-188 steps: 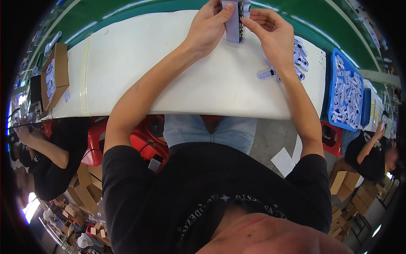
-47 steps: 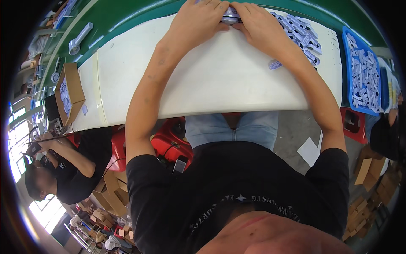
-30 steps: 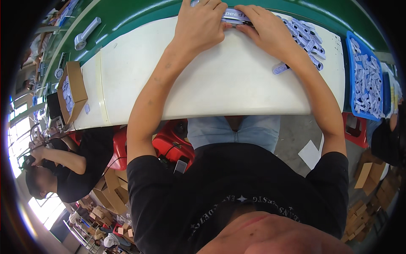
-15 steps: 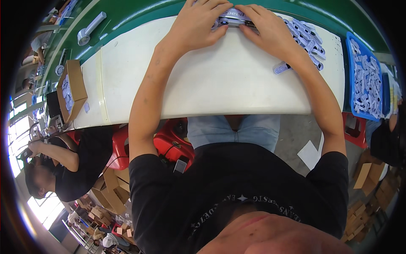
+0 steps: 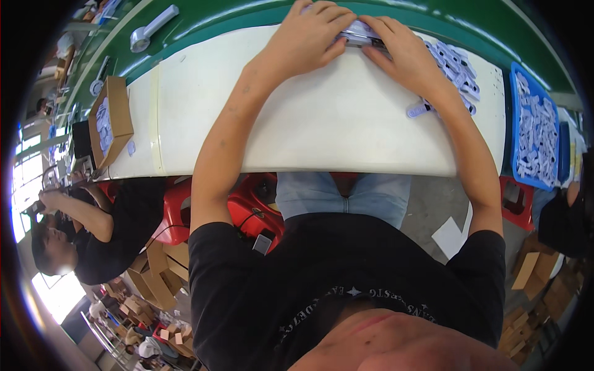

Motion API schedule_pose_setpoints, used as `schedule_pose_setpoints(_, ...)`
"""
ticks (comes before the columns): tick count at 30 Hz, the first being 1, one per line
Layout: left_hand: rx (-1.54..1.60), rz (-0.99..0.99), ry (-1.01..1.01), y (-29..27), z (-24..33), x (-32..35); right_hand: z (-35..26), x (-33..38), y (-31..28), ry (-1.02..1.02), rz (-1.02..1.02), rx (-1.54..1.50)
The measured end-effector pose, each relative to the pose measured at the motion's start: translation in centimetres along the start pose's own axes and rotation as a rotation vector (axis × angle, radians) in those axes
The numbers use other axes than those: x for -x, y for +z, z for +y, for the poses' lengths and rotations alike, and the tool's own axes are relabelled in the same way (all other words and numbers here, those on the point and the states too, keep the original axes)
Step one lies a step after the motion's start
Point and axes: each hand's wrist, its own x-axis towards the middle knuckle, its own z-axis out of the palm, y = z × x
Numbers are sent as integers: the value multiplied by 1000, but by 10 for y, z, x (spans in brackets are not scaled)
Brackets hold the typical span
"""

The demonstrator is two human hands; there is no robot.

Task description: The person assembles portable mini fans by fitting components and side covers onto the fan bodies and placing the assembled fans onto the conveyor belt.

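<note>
At the far edge of the white work surface, my left hand and my right hand close in from either side on a pale lilac piece with a shiny silver edge. Fingers curl over its far side and both thumbs press its near side. Its ends are hidden under the hands, so its exact kind is unclear. Just right of my right hand lies a loose pile of small pale lilac plastic parts with dark oval spots. One similar part sits by my right forearm.
A blue basket full of similar parts stands at the right. On the left is an open cardboard box with lilac pieces. A white handled tool lies on the green surface beyond. Another person sits at the left.
The whole view has shifted slightly, so the table appears a little lower and farther right. Both hands keep their hold on the lilac piece, with only small finger shifts.
</note>
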Motion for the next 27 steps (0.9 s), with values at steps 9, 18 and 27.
schedule_pose_setpoints(9,236,449,-220,17,-35,13,31,-8,-24,127,26,36)
schedule_pose_setpoints(18,-87,514,-1316,20,-178,110,175,8,-37,425,93,250)
schedule_pose_setpoints(27,1438,1091,-1661,12,-278,147,69,-11,-55,253,-257,-250)
